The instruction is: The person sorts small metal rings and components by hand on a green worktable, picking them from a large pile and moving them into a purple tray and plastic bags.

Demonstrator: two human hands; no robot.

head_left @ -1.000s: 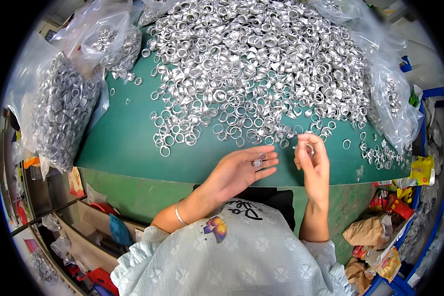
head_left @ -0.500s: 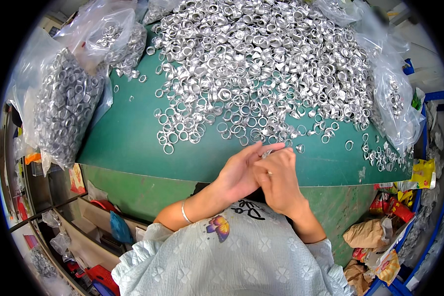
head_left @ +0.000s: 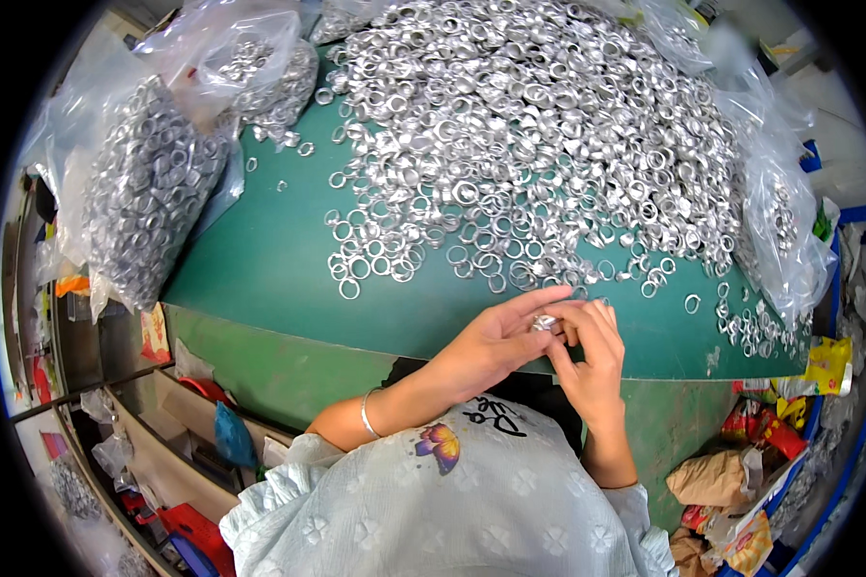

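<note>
Over the near edge of the green table (head_left: 269,279), my two hands meet. A shiny silver ring (head_left: 543,323) shows between the thumb and fingers of my left hand (head_left: 496,341), which is closed on it. My right hand (head_left: 592,356) is beside it with fingers curled in and thumb close to that ring; whether its fingertips pinch something is hidden. Just beyond my fingers, loose silver rings (head_left: 496,260) lie scattered at the front of a large heap of rings (head_left: 548,115).
Clear plastic bags of rings (head_left: 149,192) stand at the left; another plastic bag (head_left: 779,212) lies at the right edge. A small group of rings (head_left: 755,327) sits near the right front. Below are an open drawer (head_left: 178,423) at left and paper bags (head_left: 712,476) at right.
My right hand has turned and opened out somewhat from my left hand, so the ring between them shows more. The whole view has shifted slightly, moving the table scene rightward.
</note>
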